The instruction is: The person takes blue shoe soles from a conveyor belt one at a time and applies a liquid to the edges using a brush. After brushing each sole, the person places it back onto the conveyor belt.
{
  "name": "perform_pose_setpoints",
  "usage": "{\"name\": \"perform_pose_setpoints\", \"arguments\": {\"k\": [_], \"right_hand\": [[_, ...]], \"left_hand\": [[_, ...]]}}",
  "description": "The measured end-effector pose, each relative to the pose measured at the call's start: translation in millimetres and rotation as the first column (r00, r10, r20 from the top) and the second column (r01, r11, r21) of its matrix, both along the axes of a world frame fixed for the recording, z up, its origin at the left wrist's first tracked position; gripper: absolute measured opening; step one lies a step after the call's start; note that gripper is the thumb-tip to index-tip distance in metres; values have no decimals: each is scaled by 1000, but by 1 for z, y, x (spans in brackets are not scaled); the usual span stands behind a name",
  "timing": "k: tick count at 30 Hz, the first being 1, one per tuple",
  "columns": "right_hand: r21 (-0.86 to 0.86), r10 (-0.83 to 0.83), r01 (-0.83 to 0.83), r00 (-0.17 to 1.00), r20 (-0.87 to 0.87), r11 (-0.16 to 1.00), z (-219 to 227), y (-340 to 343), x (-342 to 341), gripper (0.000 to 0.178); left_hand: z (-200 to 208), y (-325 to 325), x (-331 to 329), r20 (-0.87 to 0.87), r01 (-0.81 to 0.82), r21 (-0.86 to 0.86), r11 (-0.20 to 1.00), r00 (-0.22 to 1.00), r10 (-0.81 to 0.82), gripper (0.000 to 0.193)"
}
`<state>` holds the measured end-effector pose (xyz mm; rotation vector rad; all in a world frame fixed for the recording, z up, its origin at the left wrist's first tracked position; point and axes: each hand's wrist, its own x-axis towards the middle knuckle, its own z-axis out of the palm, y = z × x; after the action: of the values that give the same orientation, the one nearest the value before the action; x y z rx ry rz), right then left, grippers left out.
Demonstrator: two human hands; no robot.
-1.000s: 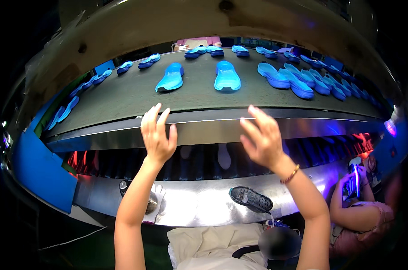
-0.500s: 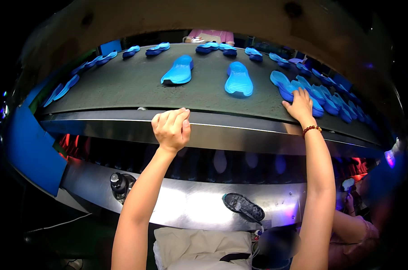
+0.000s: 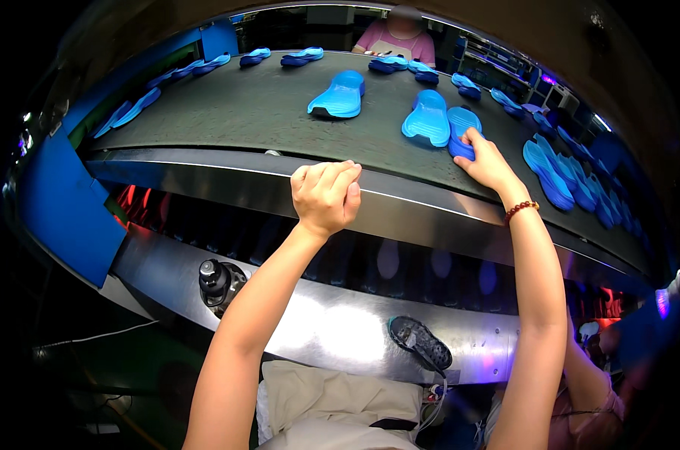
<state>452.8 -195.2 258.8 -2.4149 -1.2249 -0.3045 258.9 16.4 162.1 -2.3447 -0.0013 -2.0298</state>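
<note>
My right hand [image 3: 490,161] grips a blue shoe sole [image 3: 462,124] by its near end, thumb on one side and fingers on top. This sole is at the dark conveyor belt [image 3: 242,112], right beside a lighter blue sole [image 3: 427,118]; whether it touches the belt I cannot tell. To the left lies another bright blue sole [image 3: 338,95]. My left hand [image 3: 326,196] is curled into a fist at the belt's metal front edge [image 3: 205,166]; nothing shows sticking out of it.
On the belt's right lies an overlapping row of blue soles [image 3: 547,174]; others line its far side. Below, a metal shelf [image 3: 332,330] bears a black sole-shaped piece [image 3: 421,341] with a cord and a black knobbed device [image 3: 216,281]. One person [image 3: 396,37] stands across the belt; another [image 3: 591,382] is at lower right.
My right hand has moved left from the overlapping row, with one blue sole, to beside the single sole. My left hand stays in a fist at the edge. The view has shifted.
</note>
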Motion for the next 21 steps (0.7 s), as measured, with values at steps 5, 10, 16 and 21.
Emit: {"name": "perform_pose_setpoints", "arguments": {"k": [5, 10, 16, 21], "right_hand": [[51, -14, 14, 1000, 1, 999, 0, 4, -13, 36], [354, -9, -22, 996, 87, 935, -6, -33, -91, 29], [428, 171, -288, 941, 291, 857, -71, -116, -259, 35], [251, 251, -243, 968, 1, 937, -185, -103, -344, 20]], "left_hand": [[4, -5, 2, 18, 18, 15, 1000, 1000, -19, 21], [2, -9, -4, -73, 101, -89, 991, 991, -108, 15], [-58, -70, -77, 90, 646, -747, 157, 333, -939, 51], [-122, -148, -144, 794, -174, -578, -798, 105, -598, 63]]}}
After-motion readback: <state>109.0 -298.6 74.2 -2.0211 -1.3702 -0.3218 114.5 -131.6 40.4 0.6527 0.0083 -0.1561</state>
